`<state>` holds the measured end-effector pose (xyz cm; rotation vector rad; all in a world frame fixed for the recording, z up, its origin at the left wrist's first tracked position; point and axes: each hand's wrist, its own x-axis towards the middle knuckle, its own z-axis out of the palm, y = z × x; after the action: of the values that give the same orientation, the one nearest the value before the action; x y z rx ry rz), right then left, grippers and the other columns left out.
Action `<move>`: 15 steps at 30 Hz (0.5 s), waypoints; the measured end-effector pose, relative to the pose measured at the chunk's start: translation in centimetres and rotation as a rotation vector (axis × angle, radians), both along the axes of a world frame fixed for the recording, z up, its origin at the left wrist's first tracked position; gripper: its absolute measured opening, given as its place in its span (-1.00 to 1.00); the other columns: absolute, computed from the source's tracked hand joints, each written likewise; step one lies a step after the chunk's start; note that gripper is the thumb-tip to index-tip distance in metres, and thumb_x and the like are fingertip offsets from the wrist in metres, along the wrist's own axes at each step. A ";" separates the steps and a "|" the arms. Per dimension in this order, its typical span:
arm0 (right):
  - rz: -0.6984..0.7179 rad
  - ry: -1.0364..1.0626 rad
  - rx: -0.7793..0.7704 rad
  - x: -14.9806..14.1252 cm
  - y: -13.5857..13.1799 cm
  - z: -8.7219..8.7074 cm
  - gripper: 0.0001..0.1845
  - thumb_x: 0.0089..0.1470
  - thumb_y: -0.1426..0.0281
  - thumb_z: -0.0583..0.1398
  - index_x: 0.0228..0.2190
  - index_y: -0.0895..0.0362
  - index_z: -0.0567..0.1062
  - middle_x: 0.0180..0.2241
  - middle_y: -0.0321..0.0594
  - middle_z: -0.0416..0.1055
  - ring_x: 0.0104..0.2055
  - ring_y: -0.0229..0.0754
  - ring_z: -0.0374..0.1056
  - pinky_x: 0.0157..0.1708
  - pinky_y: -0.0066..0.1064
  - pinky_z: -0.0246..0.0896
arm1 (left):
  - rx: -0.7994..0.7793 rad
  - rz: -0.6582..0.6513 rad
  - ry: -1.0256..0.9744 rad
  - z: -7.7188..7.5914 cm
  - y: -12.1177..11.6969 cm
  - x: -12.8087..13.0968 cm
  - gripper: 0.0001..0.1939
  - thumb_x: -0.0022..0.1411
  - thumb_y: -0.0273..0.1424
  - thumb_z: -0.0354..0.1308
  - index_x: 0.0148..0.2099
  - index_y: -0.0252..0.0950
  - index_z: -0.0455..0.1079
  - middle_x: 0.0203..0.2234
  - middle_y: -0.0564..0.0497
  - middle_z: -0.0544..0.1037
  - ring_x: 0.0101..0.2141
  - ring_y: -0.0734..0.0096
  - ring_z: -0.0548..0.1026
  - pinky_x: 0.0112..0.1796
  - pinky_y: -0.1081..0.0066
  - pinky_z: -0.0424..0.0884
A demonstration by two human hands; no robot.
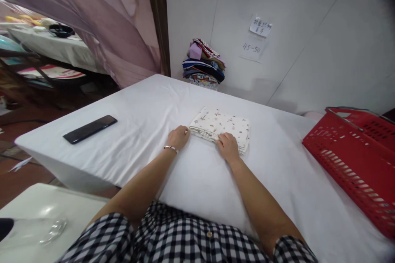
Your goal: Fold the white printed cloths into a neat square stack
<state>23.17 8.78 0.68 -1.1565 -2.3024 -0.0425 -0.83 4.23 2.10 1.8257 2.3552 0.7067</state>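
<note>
Cream, rectangular folded cloth with small dark prints (220, 123): I see it flat on the white-draped table (138, 144), just ahead of both hands, its long axis running left to right.
Left hand (179, 137): fingers narrow, seemingly pinching its near-left corner.
Right hand (228, 146): touching the near edge, right of middle; I can't tell whether it grips.

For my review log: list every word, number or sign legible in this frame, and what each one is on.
"45-50": handwritten on the lower sheet on the wall.
Handwritten Chinese characters: on the upper sheet, just above; too blurred to read with certainty.
No lettering can be made out on the folded cloth, the phone or the red basket.
</note>
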 end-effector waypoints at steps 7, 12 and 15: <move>-0.007 -0.015 -0.012 0.0 -0.1 0.1 -0.80 0.14 0.35 0.07 -0.27 0.15 0.46 -0.28 -0.15 0.35 -0.23 -0.13 0.17 -0.24 -0.33 0.02 | 0.120 -0.029 -0.213 -0.4 0.6 0.2 -0.65 0.12 -0.22 0.06 -0.03 -0.17 0.27 -0.14 0.04 0.46 -0.33 0.44 0.46 -0.33 0.42 0.35; -0.005 -0.023 -0.011 -0.1 -0.3 0.2 -0.80 0.15 0.35 0.07 -0.26 0.13 0.46 -0.30 -0.16 0.35 -0.22 -0.13 0.17 -0.24 -0.34 0.02 | 0.087 -0.019 -0.277 -0.3 1.5 0.0 -0.75 0.14 -0.27 0.02 -0.12 -0.16 0.35 -0.23 0.06 0.51 -0.34 0.42 0.46 -0.33 0.43 0.36; 0.001 -0.037 -0.010 -0.1 -0.2 0.2 -0.81 0.14 0.33 0.09 -0.27 0.12 0.46 -0.30 -0.17 0.34 -0.23 -0.14 0.16 -0.25 -0.34 0.02 | 0.088 0.004 -0.304 -0.4 1.7 -0.5 -0.78 0.13 -0.33 0.01 -0.17 -0.17 0.38 -0.30 0.05 0.52 -0.33 0.38 0.46 -0.31 0.40 0.39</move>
<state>23.04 8.55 0.86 -1.1682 -2.3380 -0.0519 -1.35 5.93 1.69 1.6090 2.1633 1.0227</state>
